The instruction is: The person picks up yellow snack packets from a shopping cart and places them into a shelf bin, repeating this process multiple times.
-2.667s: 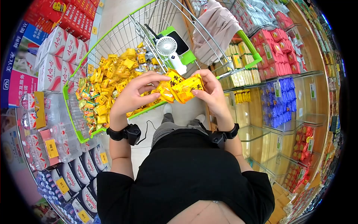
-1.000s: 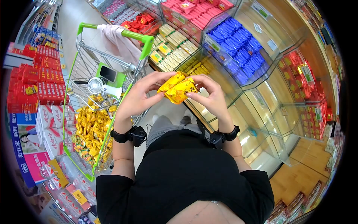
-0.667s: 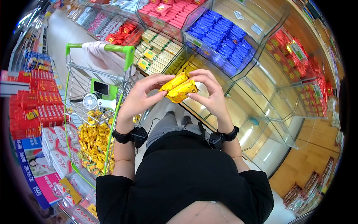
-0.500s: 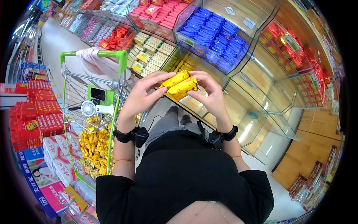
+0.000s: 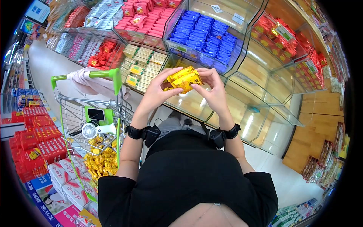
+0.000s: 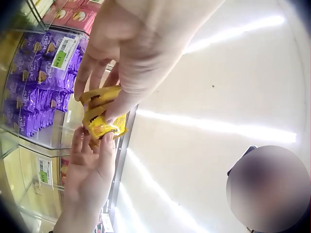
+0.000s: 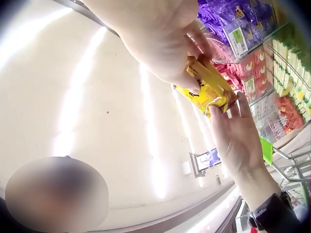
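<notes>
Between both hands, in front of the chest, are yellow wrapped snack packets [image 5: 186, 80] with dark printed characters, lying side by side. My left hand [image 5: 158, 87] grips them from the left, thumb at the near side and fingers over the far side. On the right end my right hand [image 5: 211, 85] pinches them between thumb and fingers. The left wrist view shows the shiny yellow packets [image 6: 104, 116] with thumbs from both hands on them. In the right wrist view, the yellow wrapper [image 7: 209, 87] spans from one hand to the other.
A green-rimmed shopping cart [image 5: 118, 140] stands at left, holding many yellow packets [image 5: 101, 160], a small white fan [image 5: 90, 130] and a phone [image 5: 96, 114]. A cloth [image 5: 87, 81] hangs over its handle. Ahead are clear bins with blue packets [image 5: 204, 36] and pink packets [image 5: 145, 19].
The view has turned right, from the cart toward the shelf bins; the cart now sits farther left. Both hands keep hold of the yellow packets and have shifted slightly.
</notes>
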{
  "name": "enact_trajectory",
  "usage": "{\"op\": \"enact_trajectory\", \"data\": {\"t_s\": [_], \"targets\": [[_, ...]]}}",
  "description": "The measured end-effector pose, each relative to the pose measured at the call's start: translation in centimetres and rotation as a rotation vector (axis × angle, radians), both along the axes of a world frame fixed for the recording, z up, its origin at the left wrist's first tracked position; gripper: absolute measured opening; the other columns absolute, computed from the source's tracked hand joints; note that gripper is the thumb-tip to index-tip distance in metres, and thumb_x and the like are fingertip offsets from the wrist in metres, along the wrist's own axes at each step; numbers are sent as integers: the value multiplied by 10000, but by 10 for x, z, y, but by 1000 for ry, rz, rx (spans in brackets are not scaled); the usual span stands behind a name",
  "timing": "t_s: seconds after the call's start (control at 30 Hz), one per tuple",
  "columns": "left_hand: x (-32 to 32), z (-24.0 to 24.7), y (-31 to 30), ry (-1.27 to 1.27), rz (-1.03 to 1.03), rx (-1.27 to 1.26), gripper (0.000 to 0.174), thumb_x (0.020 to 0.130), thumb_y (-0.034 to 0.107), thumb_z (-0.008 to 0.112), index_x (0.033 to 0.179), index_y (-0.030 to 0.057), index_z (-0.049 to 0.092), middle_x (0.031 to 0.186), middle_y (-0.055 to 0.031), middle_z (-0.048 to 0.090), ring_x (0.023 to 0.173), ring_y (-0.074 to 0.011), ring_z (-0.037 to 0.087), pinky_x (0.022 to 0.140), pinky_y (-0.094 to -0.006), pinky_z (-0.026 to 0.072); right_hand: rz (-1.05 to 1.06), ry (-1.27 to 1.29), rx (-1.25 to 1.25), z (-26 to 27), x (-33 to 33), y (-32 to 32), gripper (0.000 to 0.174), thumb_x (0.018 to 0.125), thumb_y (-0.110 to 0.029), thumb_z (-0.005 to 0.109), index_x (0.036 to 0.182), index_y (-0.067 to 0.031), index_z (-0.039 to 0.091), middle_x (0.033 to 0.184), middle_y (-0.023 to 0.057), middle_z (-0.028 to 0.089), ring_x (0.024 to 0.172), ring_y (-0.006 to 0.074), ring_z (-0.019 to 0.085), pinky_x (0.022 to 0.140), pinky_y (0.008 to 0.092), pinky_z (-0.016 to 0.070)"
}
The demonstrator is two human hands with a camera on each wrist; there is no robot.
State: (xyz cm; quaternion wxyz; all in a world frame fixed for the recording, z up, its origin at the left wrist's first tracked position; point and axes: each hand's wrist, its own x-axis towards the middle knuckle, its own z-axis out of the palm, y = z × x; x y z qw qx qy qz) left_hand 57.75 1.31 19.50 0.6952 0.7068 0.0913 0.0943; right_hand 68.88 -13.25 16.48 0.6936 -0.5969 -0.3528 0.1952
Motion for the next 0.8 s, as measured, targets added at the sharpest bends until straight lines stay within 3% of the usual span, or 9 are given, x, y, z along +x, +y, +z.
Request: {"op": "enact_trajectory", "data": {"t_s": [0.47,0.53,0.63,0.7,0.8], "targets": [[7,-31,32,93,5,54,590,645,33,685,1168,42,412,1084,-80,463,916,-140,516,746,-245,455,102,-84,-247,-18,15,28,489,661,-91,671,1091,-49,442,950,82,511,838,171,533,724,272,445],[7,-43,36,107,46,99,569,635,20,686,1140,36,427,1027,-78,498,846,-131,541,719,-234,460,214,-44,-321,-34,20,33,469,673,-72,661,1086,-56,439,935,52,510,860,135,519,743,251,427],[6,-75,47,242,-36,57,552,634,15,683,1127,33,435,1037,-64,499,923,-127,514,771,-241,443,290,136,-358,-70,25,40,466,627,-107,697,1023,-39,463,904,70,509,813,160,526,686,271,449],[6,-95,49,230,-38,9,518,634,10,680,1096,30,448,995,-55,521,904,-127,524,761,-239,447,326,113,-413,-91,27,43,457,623,-88,696,1011,-44,458,881,54,511,818,140,521,699,259,442],[5,-130,52,360,-76,175,507,614,-2,683,1067,31,459,949,-53,542,853,-118,533,724,-237,445,371,116,-516,-120,28,48,458,604,-72,703,987,-49,453,846,37,516,810,119,517,698,245,434]]}}
